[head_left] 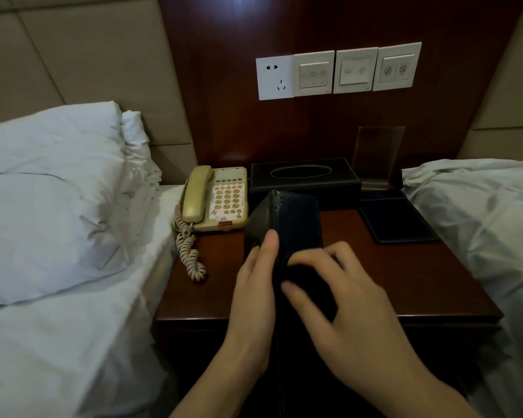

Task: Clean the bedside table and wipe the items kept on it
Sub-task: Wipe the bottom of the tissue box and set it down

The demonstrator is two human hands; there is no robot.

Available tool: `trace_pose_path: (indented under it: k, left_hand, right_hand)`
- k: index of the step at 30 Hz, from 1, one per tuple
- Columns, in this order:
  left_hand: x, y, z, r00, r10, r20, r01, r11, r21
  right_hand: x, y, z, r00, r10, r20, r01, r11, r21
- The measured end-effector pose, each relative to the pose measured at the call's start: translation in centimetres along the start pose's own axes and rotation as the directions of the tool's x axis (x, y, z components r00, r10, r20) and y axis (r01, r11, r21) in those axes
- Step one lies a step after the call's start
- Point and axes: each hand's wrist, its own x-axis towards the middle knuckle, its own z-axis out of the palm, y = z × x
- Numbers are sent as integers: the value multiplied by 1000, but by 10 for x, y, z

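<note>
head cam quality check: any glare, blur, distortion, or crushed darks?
Head view: dim overall; a glare spot on the glossy wood panel at top. The right hand is motion-blurred; the left hand is sharper. The dark folder they hold loses detail low in frame. Wide-angle bending shows in the tilted switch plates.

Showing at centre: a black folder (pixel 287 224); at left, a beige phone (pixel 215 199), white pillows (pixel 52 182); reddish-brown table (pixel 405 276) below.
</note>
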Motion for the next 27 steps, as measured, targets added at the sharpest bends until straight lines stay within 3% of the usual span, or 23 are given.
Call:
trace_pose_path:
  k: [5, 8, 11, 16, 20, 23, 27]
  left_hand:
    - [-3, -7, 13, 998, 9, 68, -15, 996, 89]
    - [-4, -9, 16, 998, -1, 67, -4, 997, 72]
    - [3, -8, 13, 998, 45, 44, -48, 996, 74]
    - [7, 2, 10, 995, 42, 89, -65, 959, 276]
    - [-10, 0, 4, 988, 116, 98, -150, 849, 507]
    - [-28, -15, 1, 988, 133, 84, -155, 920, 359]
    - [-28, -22, 1, 986, 154, 60, -160, 980, 118]
  right_hand:
    - [29, 31, -22, 960, 147, -237, -133, 988, 73]
    - [22, 27, -18, 978, 124, -166, -125, 992, 7]
    - [3, 10, -3, 998, 24, -52, -25, 999, -26]
    - [-3, 11, 1, 994, 27, -107, -27, 1000, 1]
    - [1, 12, 1, 991, 22, -135, -23, 1000, -5]
    - [5, 18, 0, 986, 51, -159, -47, 999, 23]
    - [9, 23, -10, 976, 169, -141, -125, 953, 275]
